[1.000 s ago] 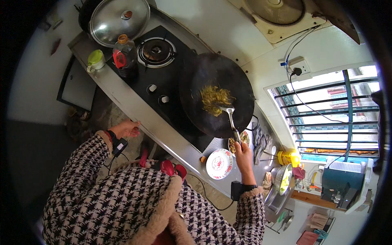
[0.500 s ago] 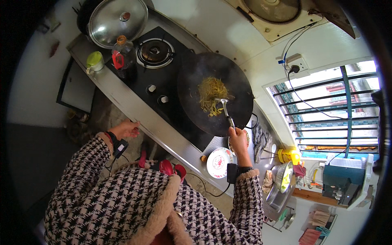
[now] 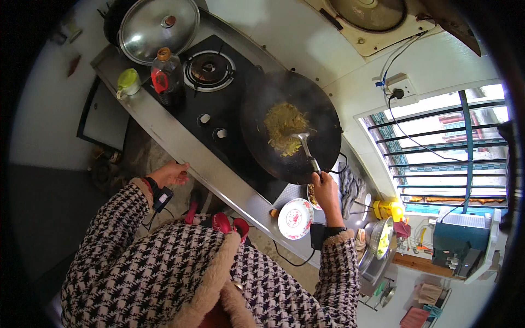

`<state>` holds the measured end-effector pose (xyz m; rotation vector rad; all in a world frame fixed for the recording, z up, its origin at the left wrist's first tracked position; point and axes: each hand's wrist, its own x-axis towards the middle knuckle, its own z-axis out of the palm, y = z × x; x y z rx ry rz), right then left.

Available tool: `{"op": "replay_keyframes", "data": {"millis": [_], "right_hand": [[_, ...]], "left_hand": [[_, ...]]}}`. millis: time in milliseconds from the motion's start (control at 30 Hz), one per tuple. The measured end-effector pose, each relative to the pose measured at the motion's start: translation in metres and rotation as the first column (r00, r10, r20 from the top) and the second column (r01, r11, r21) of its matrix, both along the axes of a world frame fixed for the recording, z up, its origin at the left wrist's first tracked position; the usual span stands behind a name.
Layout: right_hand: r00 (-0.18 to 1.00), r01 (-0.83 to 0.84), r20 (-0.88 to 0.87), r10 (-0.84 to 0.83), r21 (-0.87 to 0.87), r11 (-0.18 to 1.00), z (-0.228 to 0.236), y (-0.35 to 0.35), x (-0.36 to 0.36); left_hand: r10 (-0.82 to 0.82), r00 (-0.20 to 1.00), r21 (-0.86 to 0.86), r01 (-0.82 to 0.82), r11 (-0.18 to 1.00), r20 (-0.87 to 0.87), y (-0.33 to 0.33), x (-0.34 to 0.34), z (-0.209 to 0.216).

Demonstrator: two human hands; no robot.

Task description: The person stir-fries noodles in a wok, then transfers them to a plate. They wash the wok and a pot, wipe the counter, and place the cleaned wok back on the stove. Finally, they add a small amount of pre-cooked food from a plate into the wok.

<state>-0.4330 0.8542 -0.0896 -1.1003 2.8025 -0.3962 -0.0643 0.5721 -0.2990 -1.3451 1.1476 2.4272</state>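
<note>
I record bright daylight from the barred window, partly blown out; glare on the steel lid; haze softening the wok; bowed edges, black corners.

At the right of the frame you have a barred window; to its upper left, a black plug sits in a white wall socket. A pink cloth hangs lower right.
</note>
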Motion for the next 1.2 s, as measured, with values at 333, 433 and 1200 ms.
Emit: {"op": "replay_keyframes", "data": {"millis": [333,433,1200], "right_hand": [[0.914,-0.139,-0.316,0.254,0.344,0.929,0.057,-0.029,-0.009],[0.829,-0.215,-0.325,0.455,0.565,0.797,0.114,-0.036,-0.008],[0.978,0.084,0.184,-0.102,0.103,0.991,0.077,-0.007,-0.056]], "left_hand": [[-0.01,0.998,0.069,0.015,0.997,-0.062,-0.003,0.003,-0.004],[-0.007,1.0,0.062,0.008,0.998,-0.015,-0.003,0.003,-0.005],[0.014,0.998,0.027,-0.012,1.0,-0.059,0.002,0.002,0.007]]}}
